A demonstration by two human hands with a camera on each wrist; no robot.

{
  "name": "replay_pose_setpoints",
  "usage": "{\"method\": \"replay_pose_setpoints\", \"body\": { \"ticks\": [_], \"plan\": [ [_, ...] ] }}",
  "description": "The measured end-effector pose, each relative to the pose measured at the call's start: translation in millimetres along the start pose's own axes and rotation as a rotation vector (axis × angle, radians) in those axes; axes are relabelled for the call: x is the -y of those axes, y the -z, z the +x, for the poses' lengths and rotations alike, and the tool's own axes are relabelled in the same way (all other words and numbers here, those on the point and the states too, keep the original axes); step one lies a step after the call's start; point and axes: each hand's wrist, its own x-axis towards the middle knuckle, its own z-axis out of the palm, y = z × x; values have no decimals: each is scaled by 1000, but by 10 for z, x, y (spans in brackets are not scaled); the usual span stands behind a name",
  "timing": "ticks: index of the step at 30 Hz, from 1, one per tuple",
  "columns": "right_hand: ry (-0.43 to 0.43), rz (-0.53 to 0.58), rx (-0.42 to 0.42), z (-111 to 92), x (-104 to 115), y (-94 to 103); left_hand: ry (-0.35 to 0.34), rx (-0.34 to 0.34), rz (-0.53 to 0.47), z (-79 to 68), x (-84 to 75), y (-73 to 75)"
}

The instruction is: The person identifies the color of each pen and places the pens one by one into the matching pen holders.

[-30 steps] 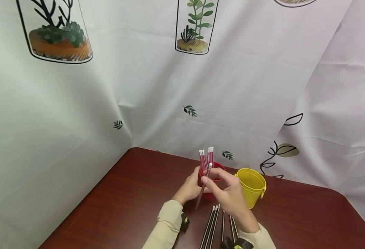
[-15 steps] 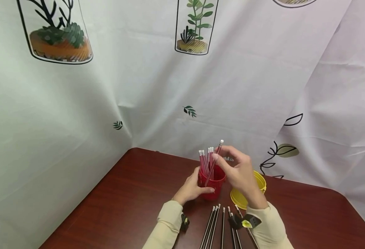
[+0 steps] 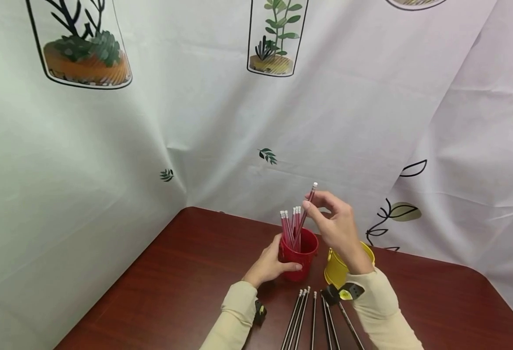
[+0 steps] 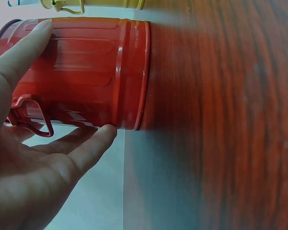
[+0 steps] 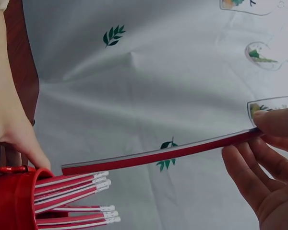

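A small red metal bucket (image 3: 307, 257) stands on the table, and my left hand (image 3: 265, 265) grips its side. In the left wrist view the thumb lies along one side of the red bucket (image 4: 81, 72) and the fingers touch the other. Several red pencils (image 3: 286, 226) stand in it with white erasers up. Above its mouth my right hand (image 3: 339, 228) pinches another red pencil (image 3: 309, 199) near its eraser end. In the right wrist view the lower end of this red pencil (image 5: 158, 155) is blunt and hangs just past the erasers of the others.
Right of the red bucket stands a yellow bucket (image 3: 336, 271), partly hidden by my right wrist. Several black pencils (image 3: 298, 316) lie on the brown table (image 3: 186, 282) in front of the buckets. A white printed cloth (image 3: 221, 121) hangs behind the table.
My right hand has carried the pinched red pencil up and to the right, from in front of the red bucket to above its mouth. The left hand has stayed on the bucket.
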Motion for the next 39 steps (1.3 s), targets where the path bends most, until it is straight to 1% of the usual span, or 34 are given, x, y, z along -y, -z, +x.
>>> {"method": "replay_pose_setpoints", "body": {
  "ticks": [5,8,10,17,19,21,27,31,32,33,35,38,39],
  "plan": [
    [5,-6,-18,10,-61,-28,9,0,3,-1,-3,-1],
    [-8,-10,-24,5,-126,-44,21,6,11,1,-7,0],
    [-2,-26,-27,-2,-179,-56,16,6,13,2,-3,0],
    [-31,-57,-37,-20,-573,-107,0,-6,11,-4,-9,9],
    [-36,-77,-34,-34,-624,-115,2,-3,13,-3,-11,10],
    [-43,-96,-33,-51,-655,-125,0,0,15,1,-9,7],
    [-65,-104,-28,-95,-714,-178,-8,-4,15,19,-2,3],
    [-103,-109,-17,-136,-762,-215,-3,-4,20,16,-5,4],
    [-113,-105,-12,-150,-728,-221,-2,-3,23,13,-6,5],
    [-122,-105,-8,-167,-738,-227,-5,-2,24,13,-5,4],
    [-130,-131,4,-206,-758,-239,-4,-2,27,4,-12,8],
    [-141,-136,14,-271,-810,-263,-12,0,30,3,-8,11],
    [-144,-147,18,-294,-878,-274,-14,1,29,3,-7,12]
  ]
}}
